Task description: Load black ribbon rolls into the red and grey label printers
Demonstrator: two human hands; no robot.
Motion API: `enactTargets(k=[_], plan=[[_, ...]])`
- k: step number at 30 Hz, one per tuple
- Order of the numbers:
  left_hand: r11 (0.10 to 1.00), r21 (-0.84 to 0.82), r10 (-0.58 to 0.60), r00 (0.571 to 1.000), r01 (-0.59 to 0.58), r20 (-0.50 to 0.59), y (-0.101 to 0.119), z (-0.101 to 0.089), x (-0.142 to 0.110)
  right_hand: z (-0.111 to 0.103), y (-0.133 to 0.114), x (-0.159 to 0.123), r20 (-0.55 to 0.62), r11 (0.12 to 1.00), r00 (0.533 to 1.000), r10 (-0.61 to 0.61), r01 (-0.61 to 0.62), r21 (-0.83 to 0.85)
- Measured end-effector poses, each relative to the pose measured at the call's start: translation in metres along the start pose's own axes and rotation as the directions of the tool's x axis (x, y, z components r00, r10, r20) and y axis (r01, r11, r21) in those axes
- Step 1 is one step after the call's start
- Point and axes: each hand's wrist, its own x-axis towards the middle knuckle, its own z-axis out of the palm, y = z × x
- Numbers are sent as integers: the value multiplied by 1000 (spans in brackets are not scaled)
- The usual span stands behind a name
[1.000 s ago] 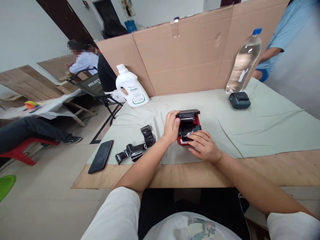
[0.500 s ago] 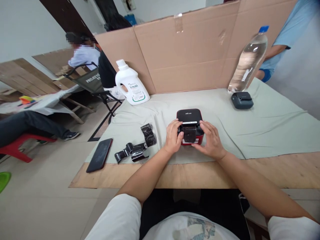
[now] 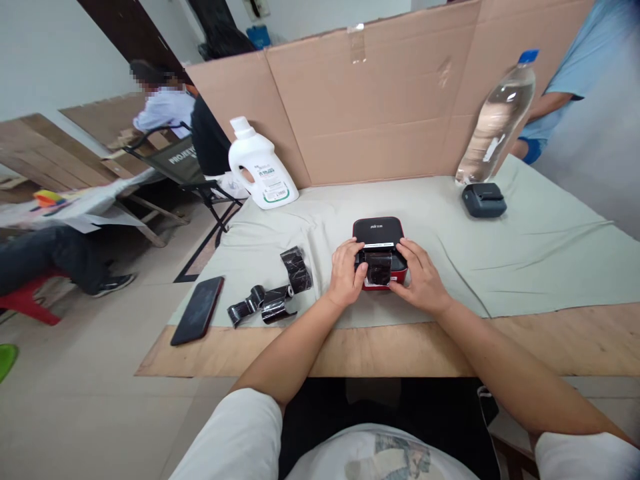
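Observation:
A small black and red label printer (image 3: 379, 231) sits on the cloth in front of me, its black lid down. From the slot at its front hangs a strip of glossy black film (image 3: 379, 269). My left hand (image 3: 346, 272) grips the printer's left side, thumb beside the strip. On the opposite side my right hand (image 3: 420, 277) holds the printer, with its fingers on the lid's edge and its thumb low at the front. Left of the printer lie loose curled pieces of black film (image 3: 277, 303), one wound on a small roll.
A dark phone (image 3: 198, 311) lies at the table's left edge. Against the cardboard partition (image 3: 370, 120) stand a white jug (image 3: 263, 167) and a large water bottle (image 3: 497, 127). A second, dark printer-like device (image 3: 484, 201) is by the bottle. People sit beyond the table.
The printer's lid was raised and has been closed. My right hand moved from the film inside to the printer's right side. The film strip now hangs out of the front.

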Motion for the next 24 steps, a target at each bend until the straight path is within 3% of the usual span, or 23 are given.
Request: enactTargets(k=[19,24], plan=[[996,91,26,1000,-25,-6,-1,0,2,-7,-2,6,26,999,999,-25,26,-39],[1000,28,12,1000,-12,-24,-1,3,-2,-5,-4,3,6,999,1000,-22,22,-43]])
